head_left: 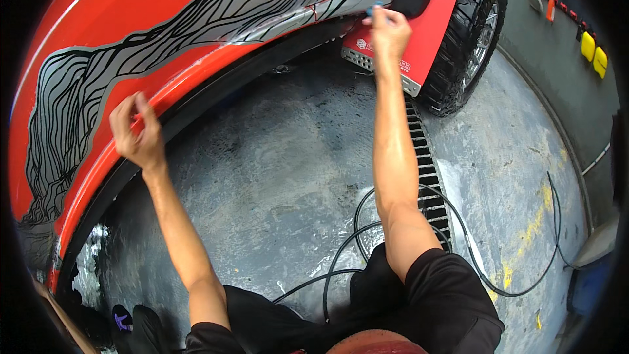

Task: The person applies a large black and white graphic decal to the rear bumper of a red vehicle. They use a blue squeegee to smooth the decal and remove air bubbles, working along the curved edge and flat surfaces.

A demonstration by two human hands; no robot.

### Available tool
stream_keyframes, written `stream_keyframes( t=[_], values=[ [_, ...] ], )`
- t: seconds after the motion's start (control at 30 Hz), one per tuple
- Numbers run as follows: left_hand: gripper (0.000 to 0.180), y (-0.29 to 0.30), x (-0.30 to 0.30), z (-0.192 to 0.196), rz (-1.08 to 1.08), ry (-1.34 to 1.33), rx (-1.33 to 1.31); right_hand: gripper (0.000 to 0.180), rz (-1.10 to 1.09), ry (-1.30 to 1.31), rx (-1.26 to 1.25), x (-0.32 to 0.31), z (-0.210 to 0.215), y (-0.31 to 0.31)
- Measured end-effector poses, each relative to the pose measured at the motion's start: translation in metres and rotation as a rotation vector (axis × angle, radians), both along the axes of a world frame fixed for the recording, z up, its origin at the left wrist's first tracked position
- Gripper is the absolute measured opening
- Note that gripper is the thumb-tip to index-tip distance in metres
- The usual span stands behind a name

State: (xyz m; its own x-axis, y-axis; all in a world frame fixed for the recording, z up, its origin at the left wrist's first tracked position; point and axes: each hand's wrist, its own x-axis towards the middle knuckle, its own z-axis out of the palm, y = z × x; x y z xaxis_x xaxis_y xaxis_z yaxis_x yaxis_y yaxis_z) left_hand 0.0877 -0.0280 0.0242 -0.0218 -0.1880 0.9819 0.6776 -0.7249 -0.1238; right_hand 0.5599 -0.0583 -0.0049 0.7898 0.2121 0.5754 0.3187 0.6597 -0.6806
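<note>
A red car side (137, 88) with a grey graphic of wavy black lines (69, 105) curves across the left and top. My right hand (391, 31) reaches far forward to the lower body edge by the red mud flap (419, 52). Its fingers are closed on a small blue piece (375, 10), blurred and mostly covered, so its kind is unclear. On the left, my left hand (139, 132) hovers at or just over the red lower panel. Its fingers are loosely curled, thumb apart, with red paint showing between; nothing is visible in it. Whether it touches the paint I cannot tell.
A black tyre (468, 39) stands at the upper right beside a floor drain grate (429, 157). Black hose (465, 236) loops over the wet grey floor. Yellow items (593, 54) hang on the right wall. Another person's arm and shoe (122, 318) show at lower left.
</note>
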Motion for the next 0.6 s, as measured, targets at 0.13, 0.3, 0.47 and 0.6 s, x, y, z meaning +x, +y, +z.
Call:
stream_keyframes(
  t=[0.13, 0.3, 0.47, 0.6],
  values=[
    [0.011, 0.035, -0.079, -0.022, 0.307, 0.011, 0.069, 0.026, -0.267, -0.122, -0.035, 0.057, 0.009, 0.001],
    [0.012, 0.049, -0.097, -0.028, 0.430, 0.111, 0.114, 0.028, -0.570, -0.307, -0.161, 0.077, 0.010, 0.025],
    [0.014, 0.053, -0.098, -0.029, 0.387, 0.097, 0.126, 0.025, -0.644, -0.572, -0.008, 0.077, -0.001, 0.039],
    [0.013, 0.060, -0.111, -0.034, 0.346, 0.098, 0.122, 0.021, -0.488, -0.392, -0.117, 0.078, 0.005, 0.032]
  ],
)
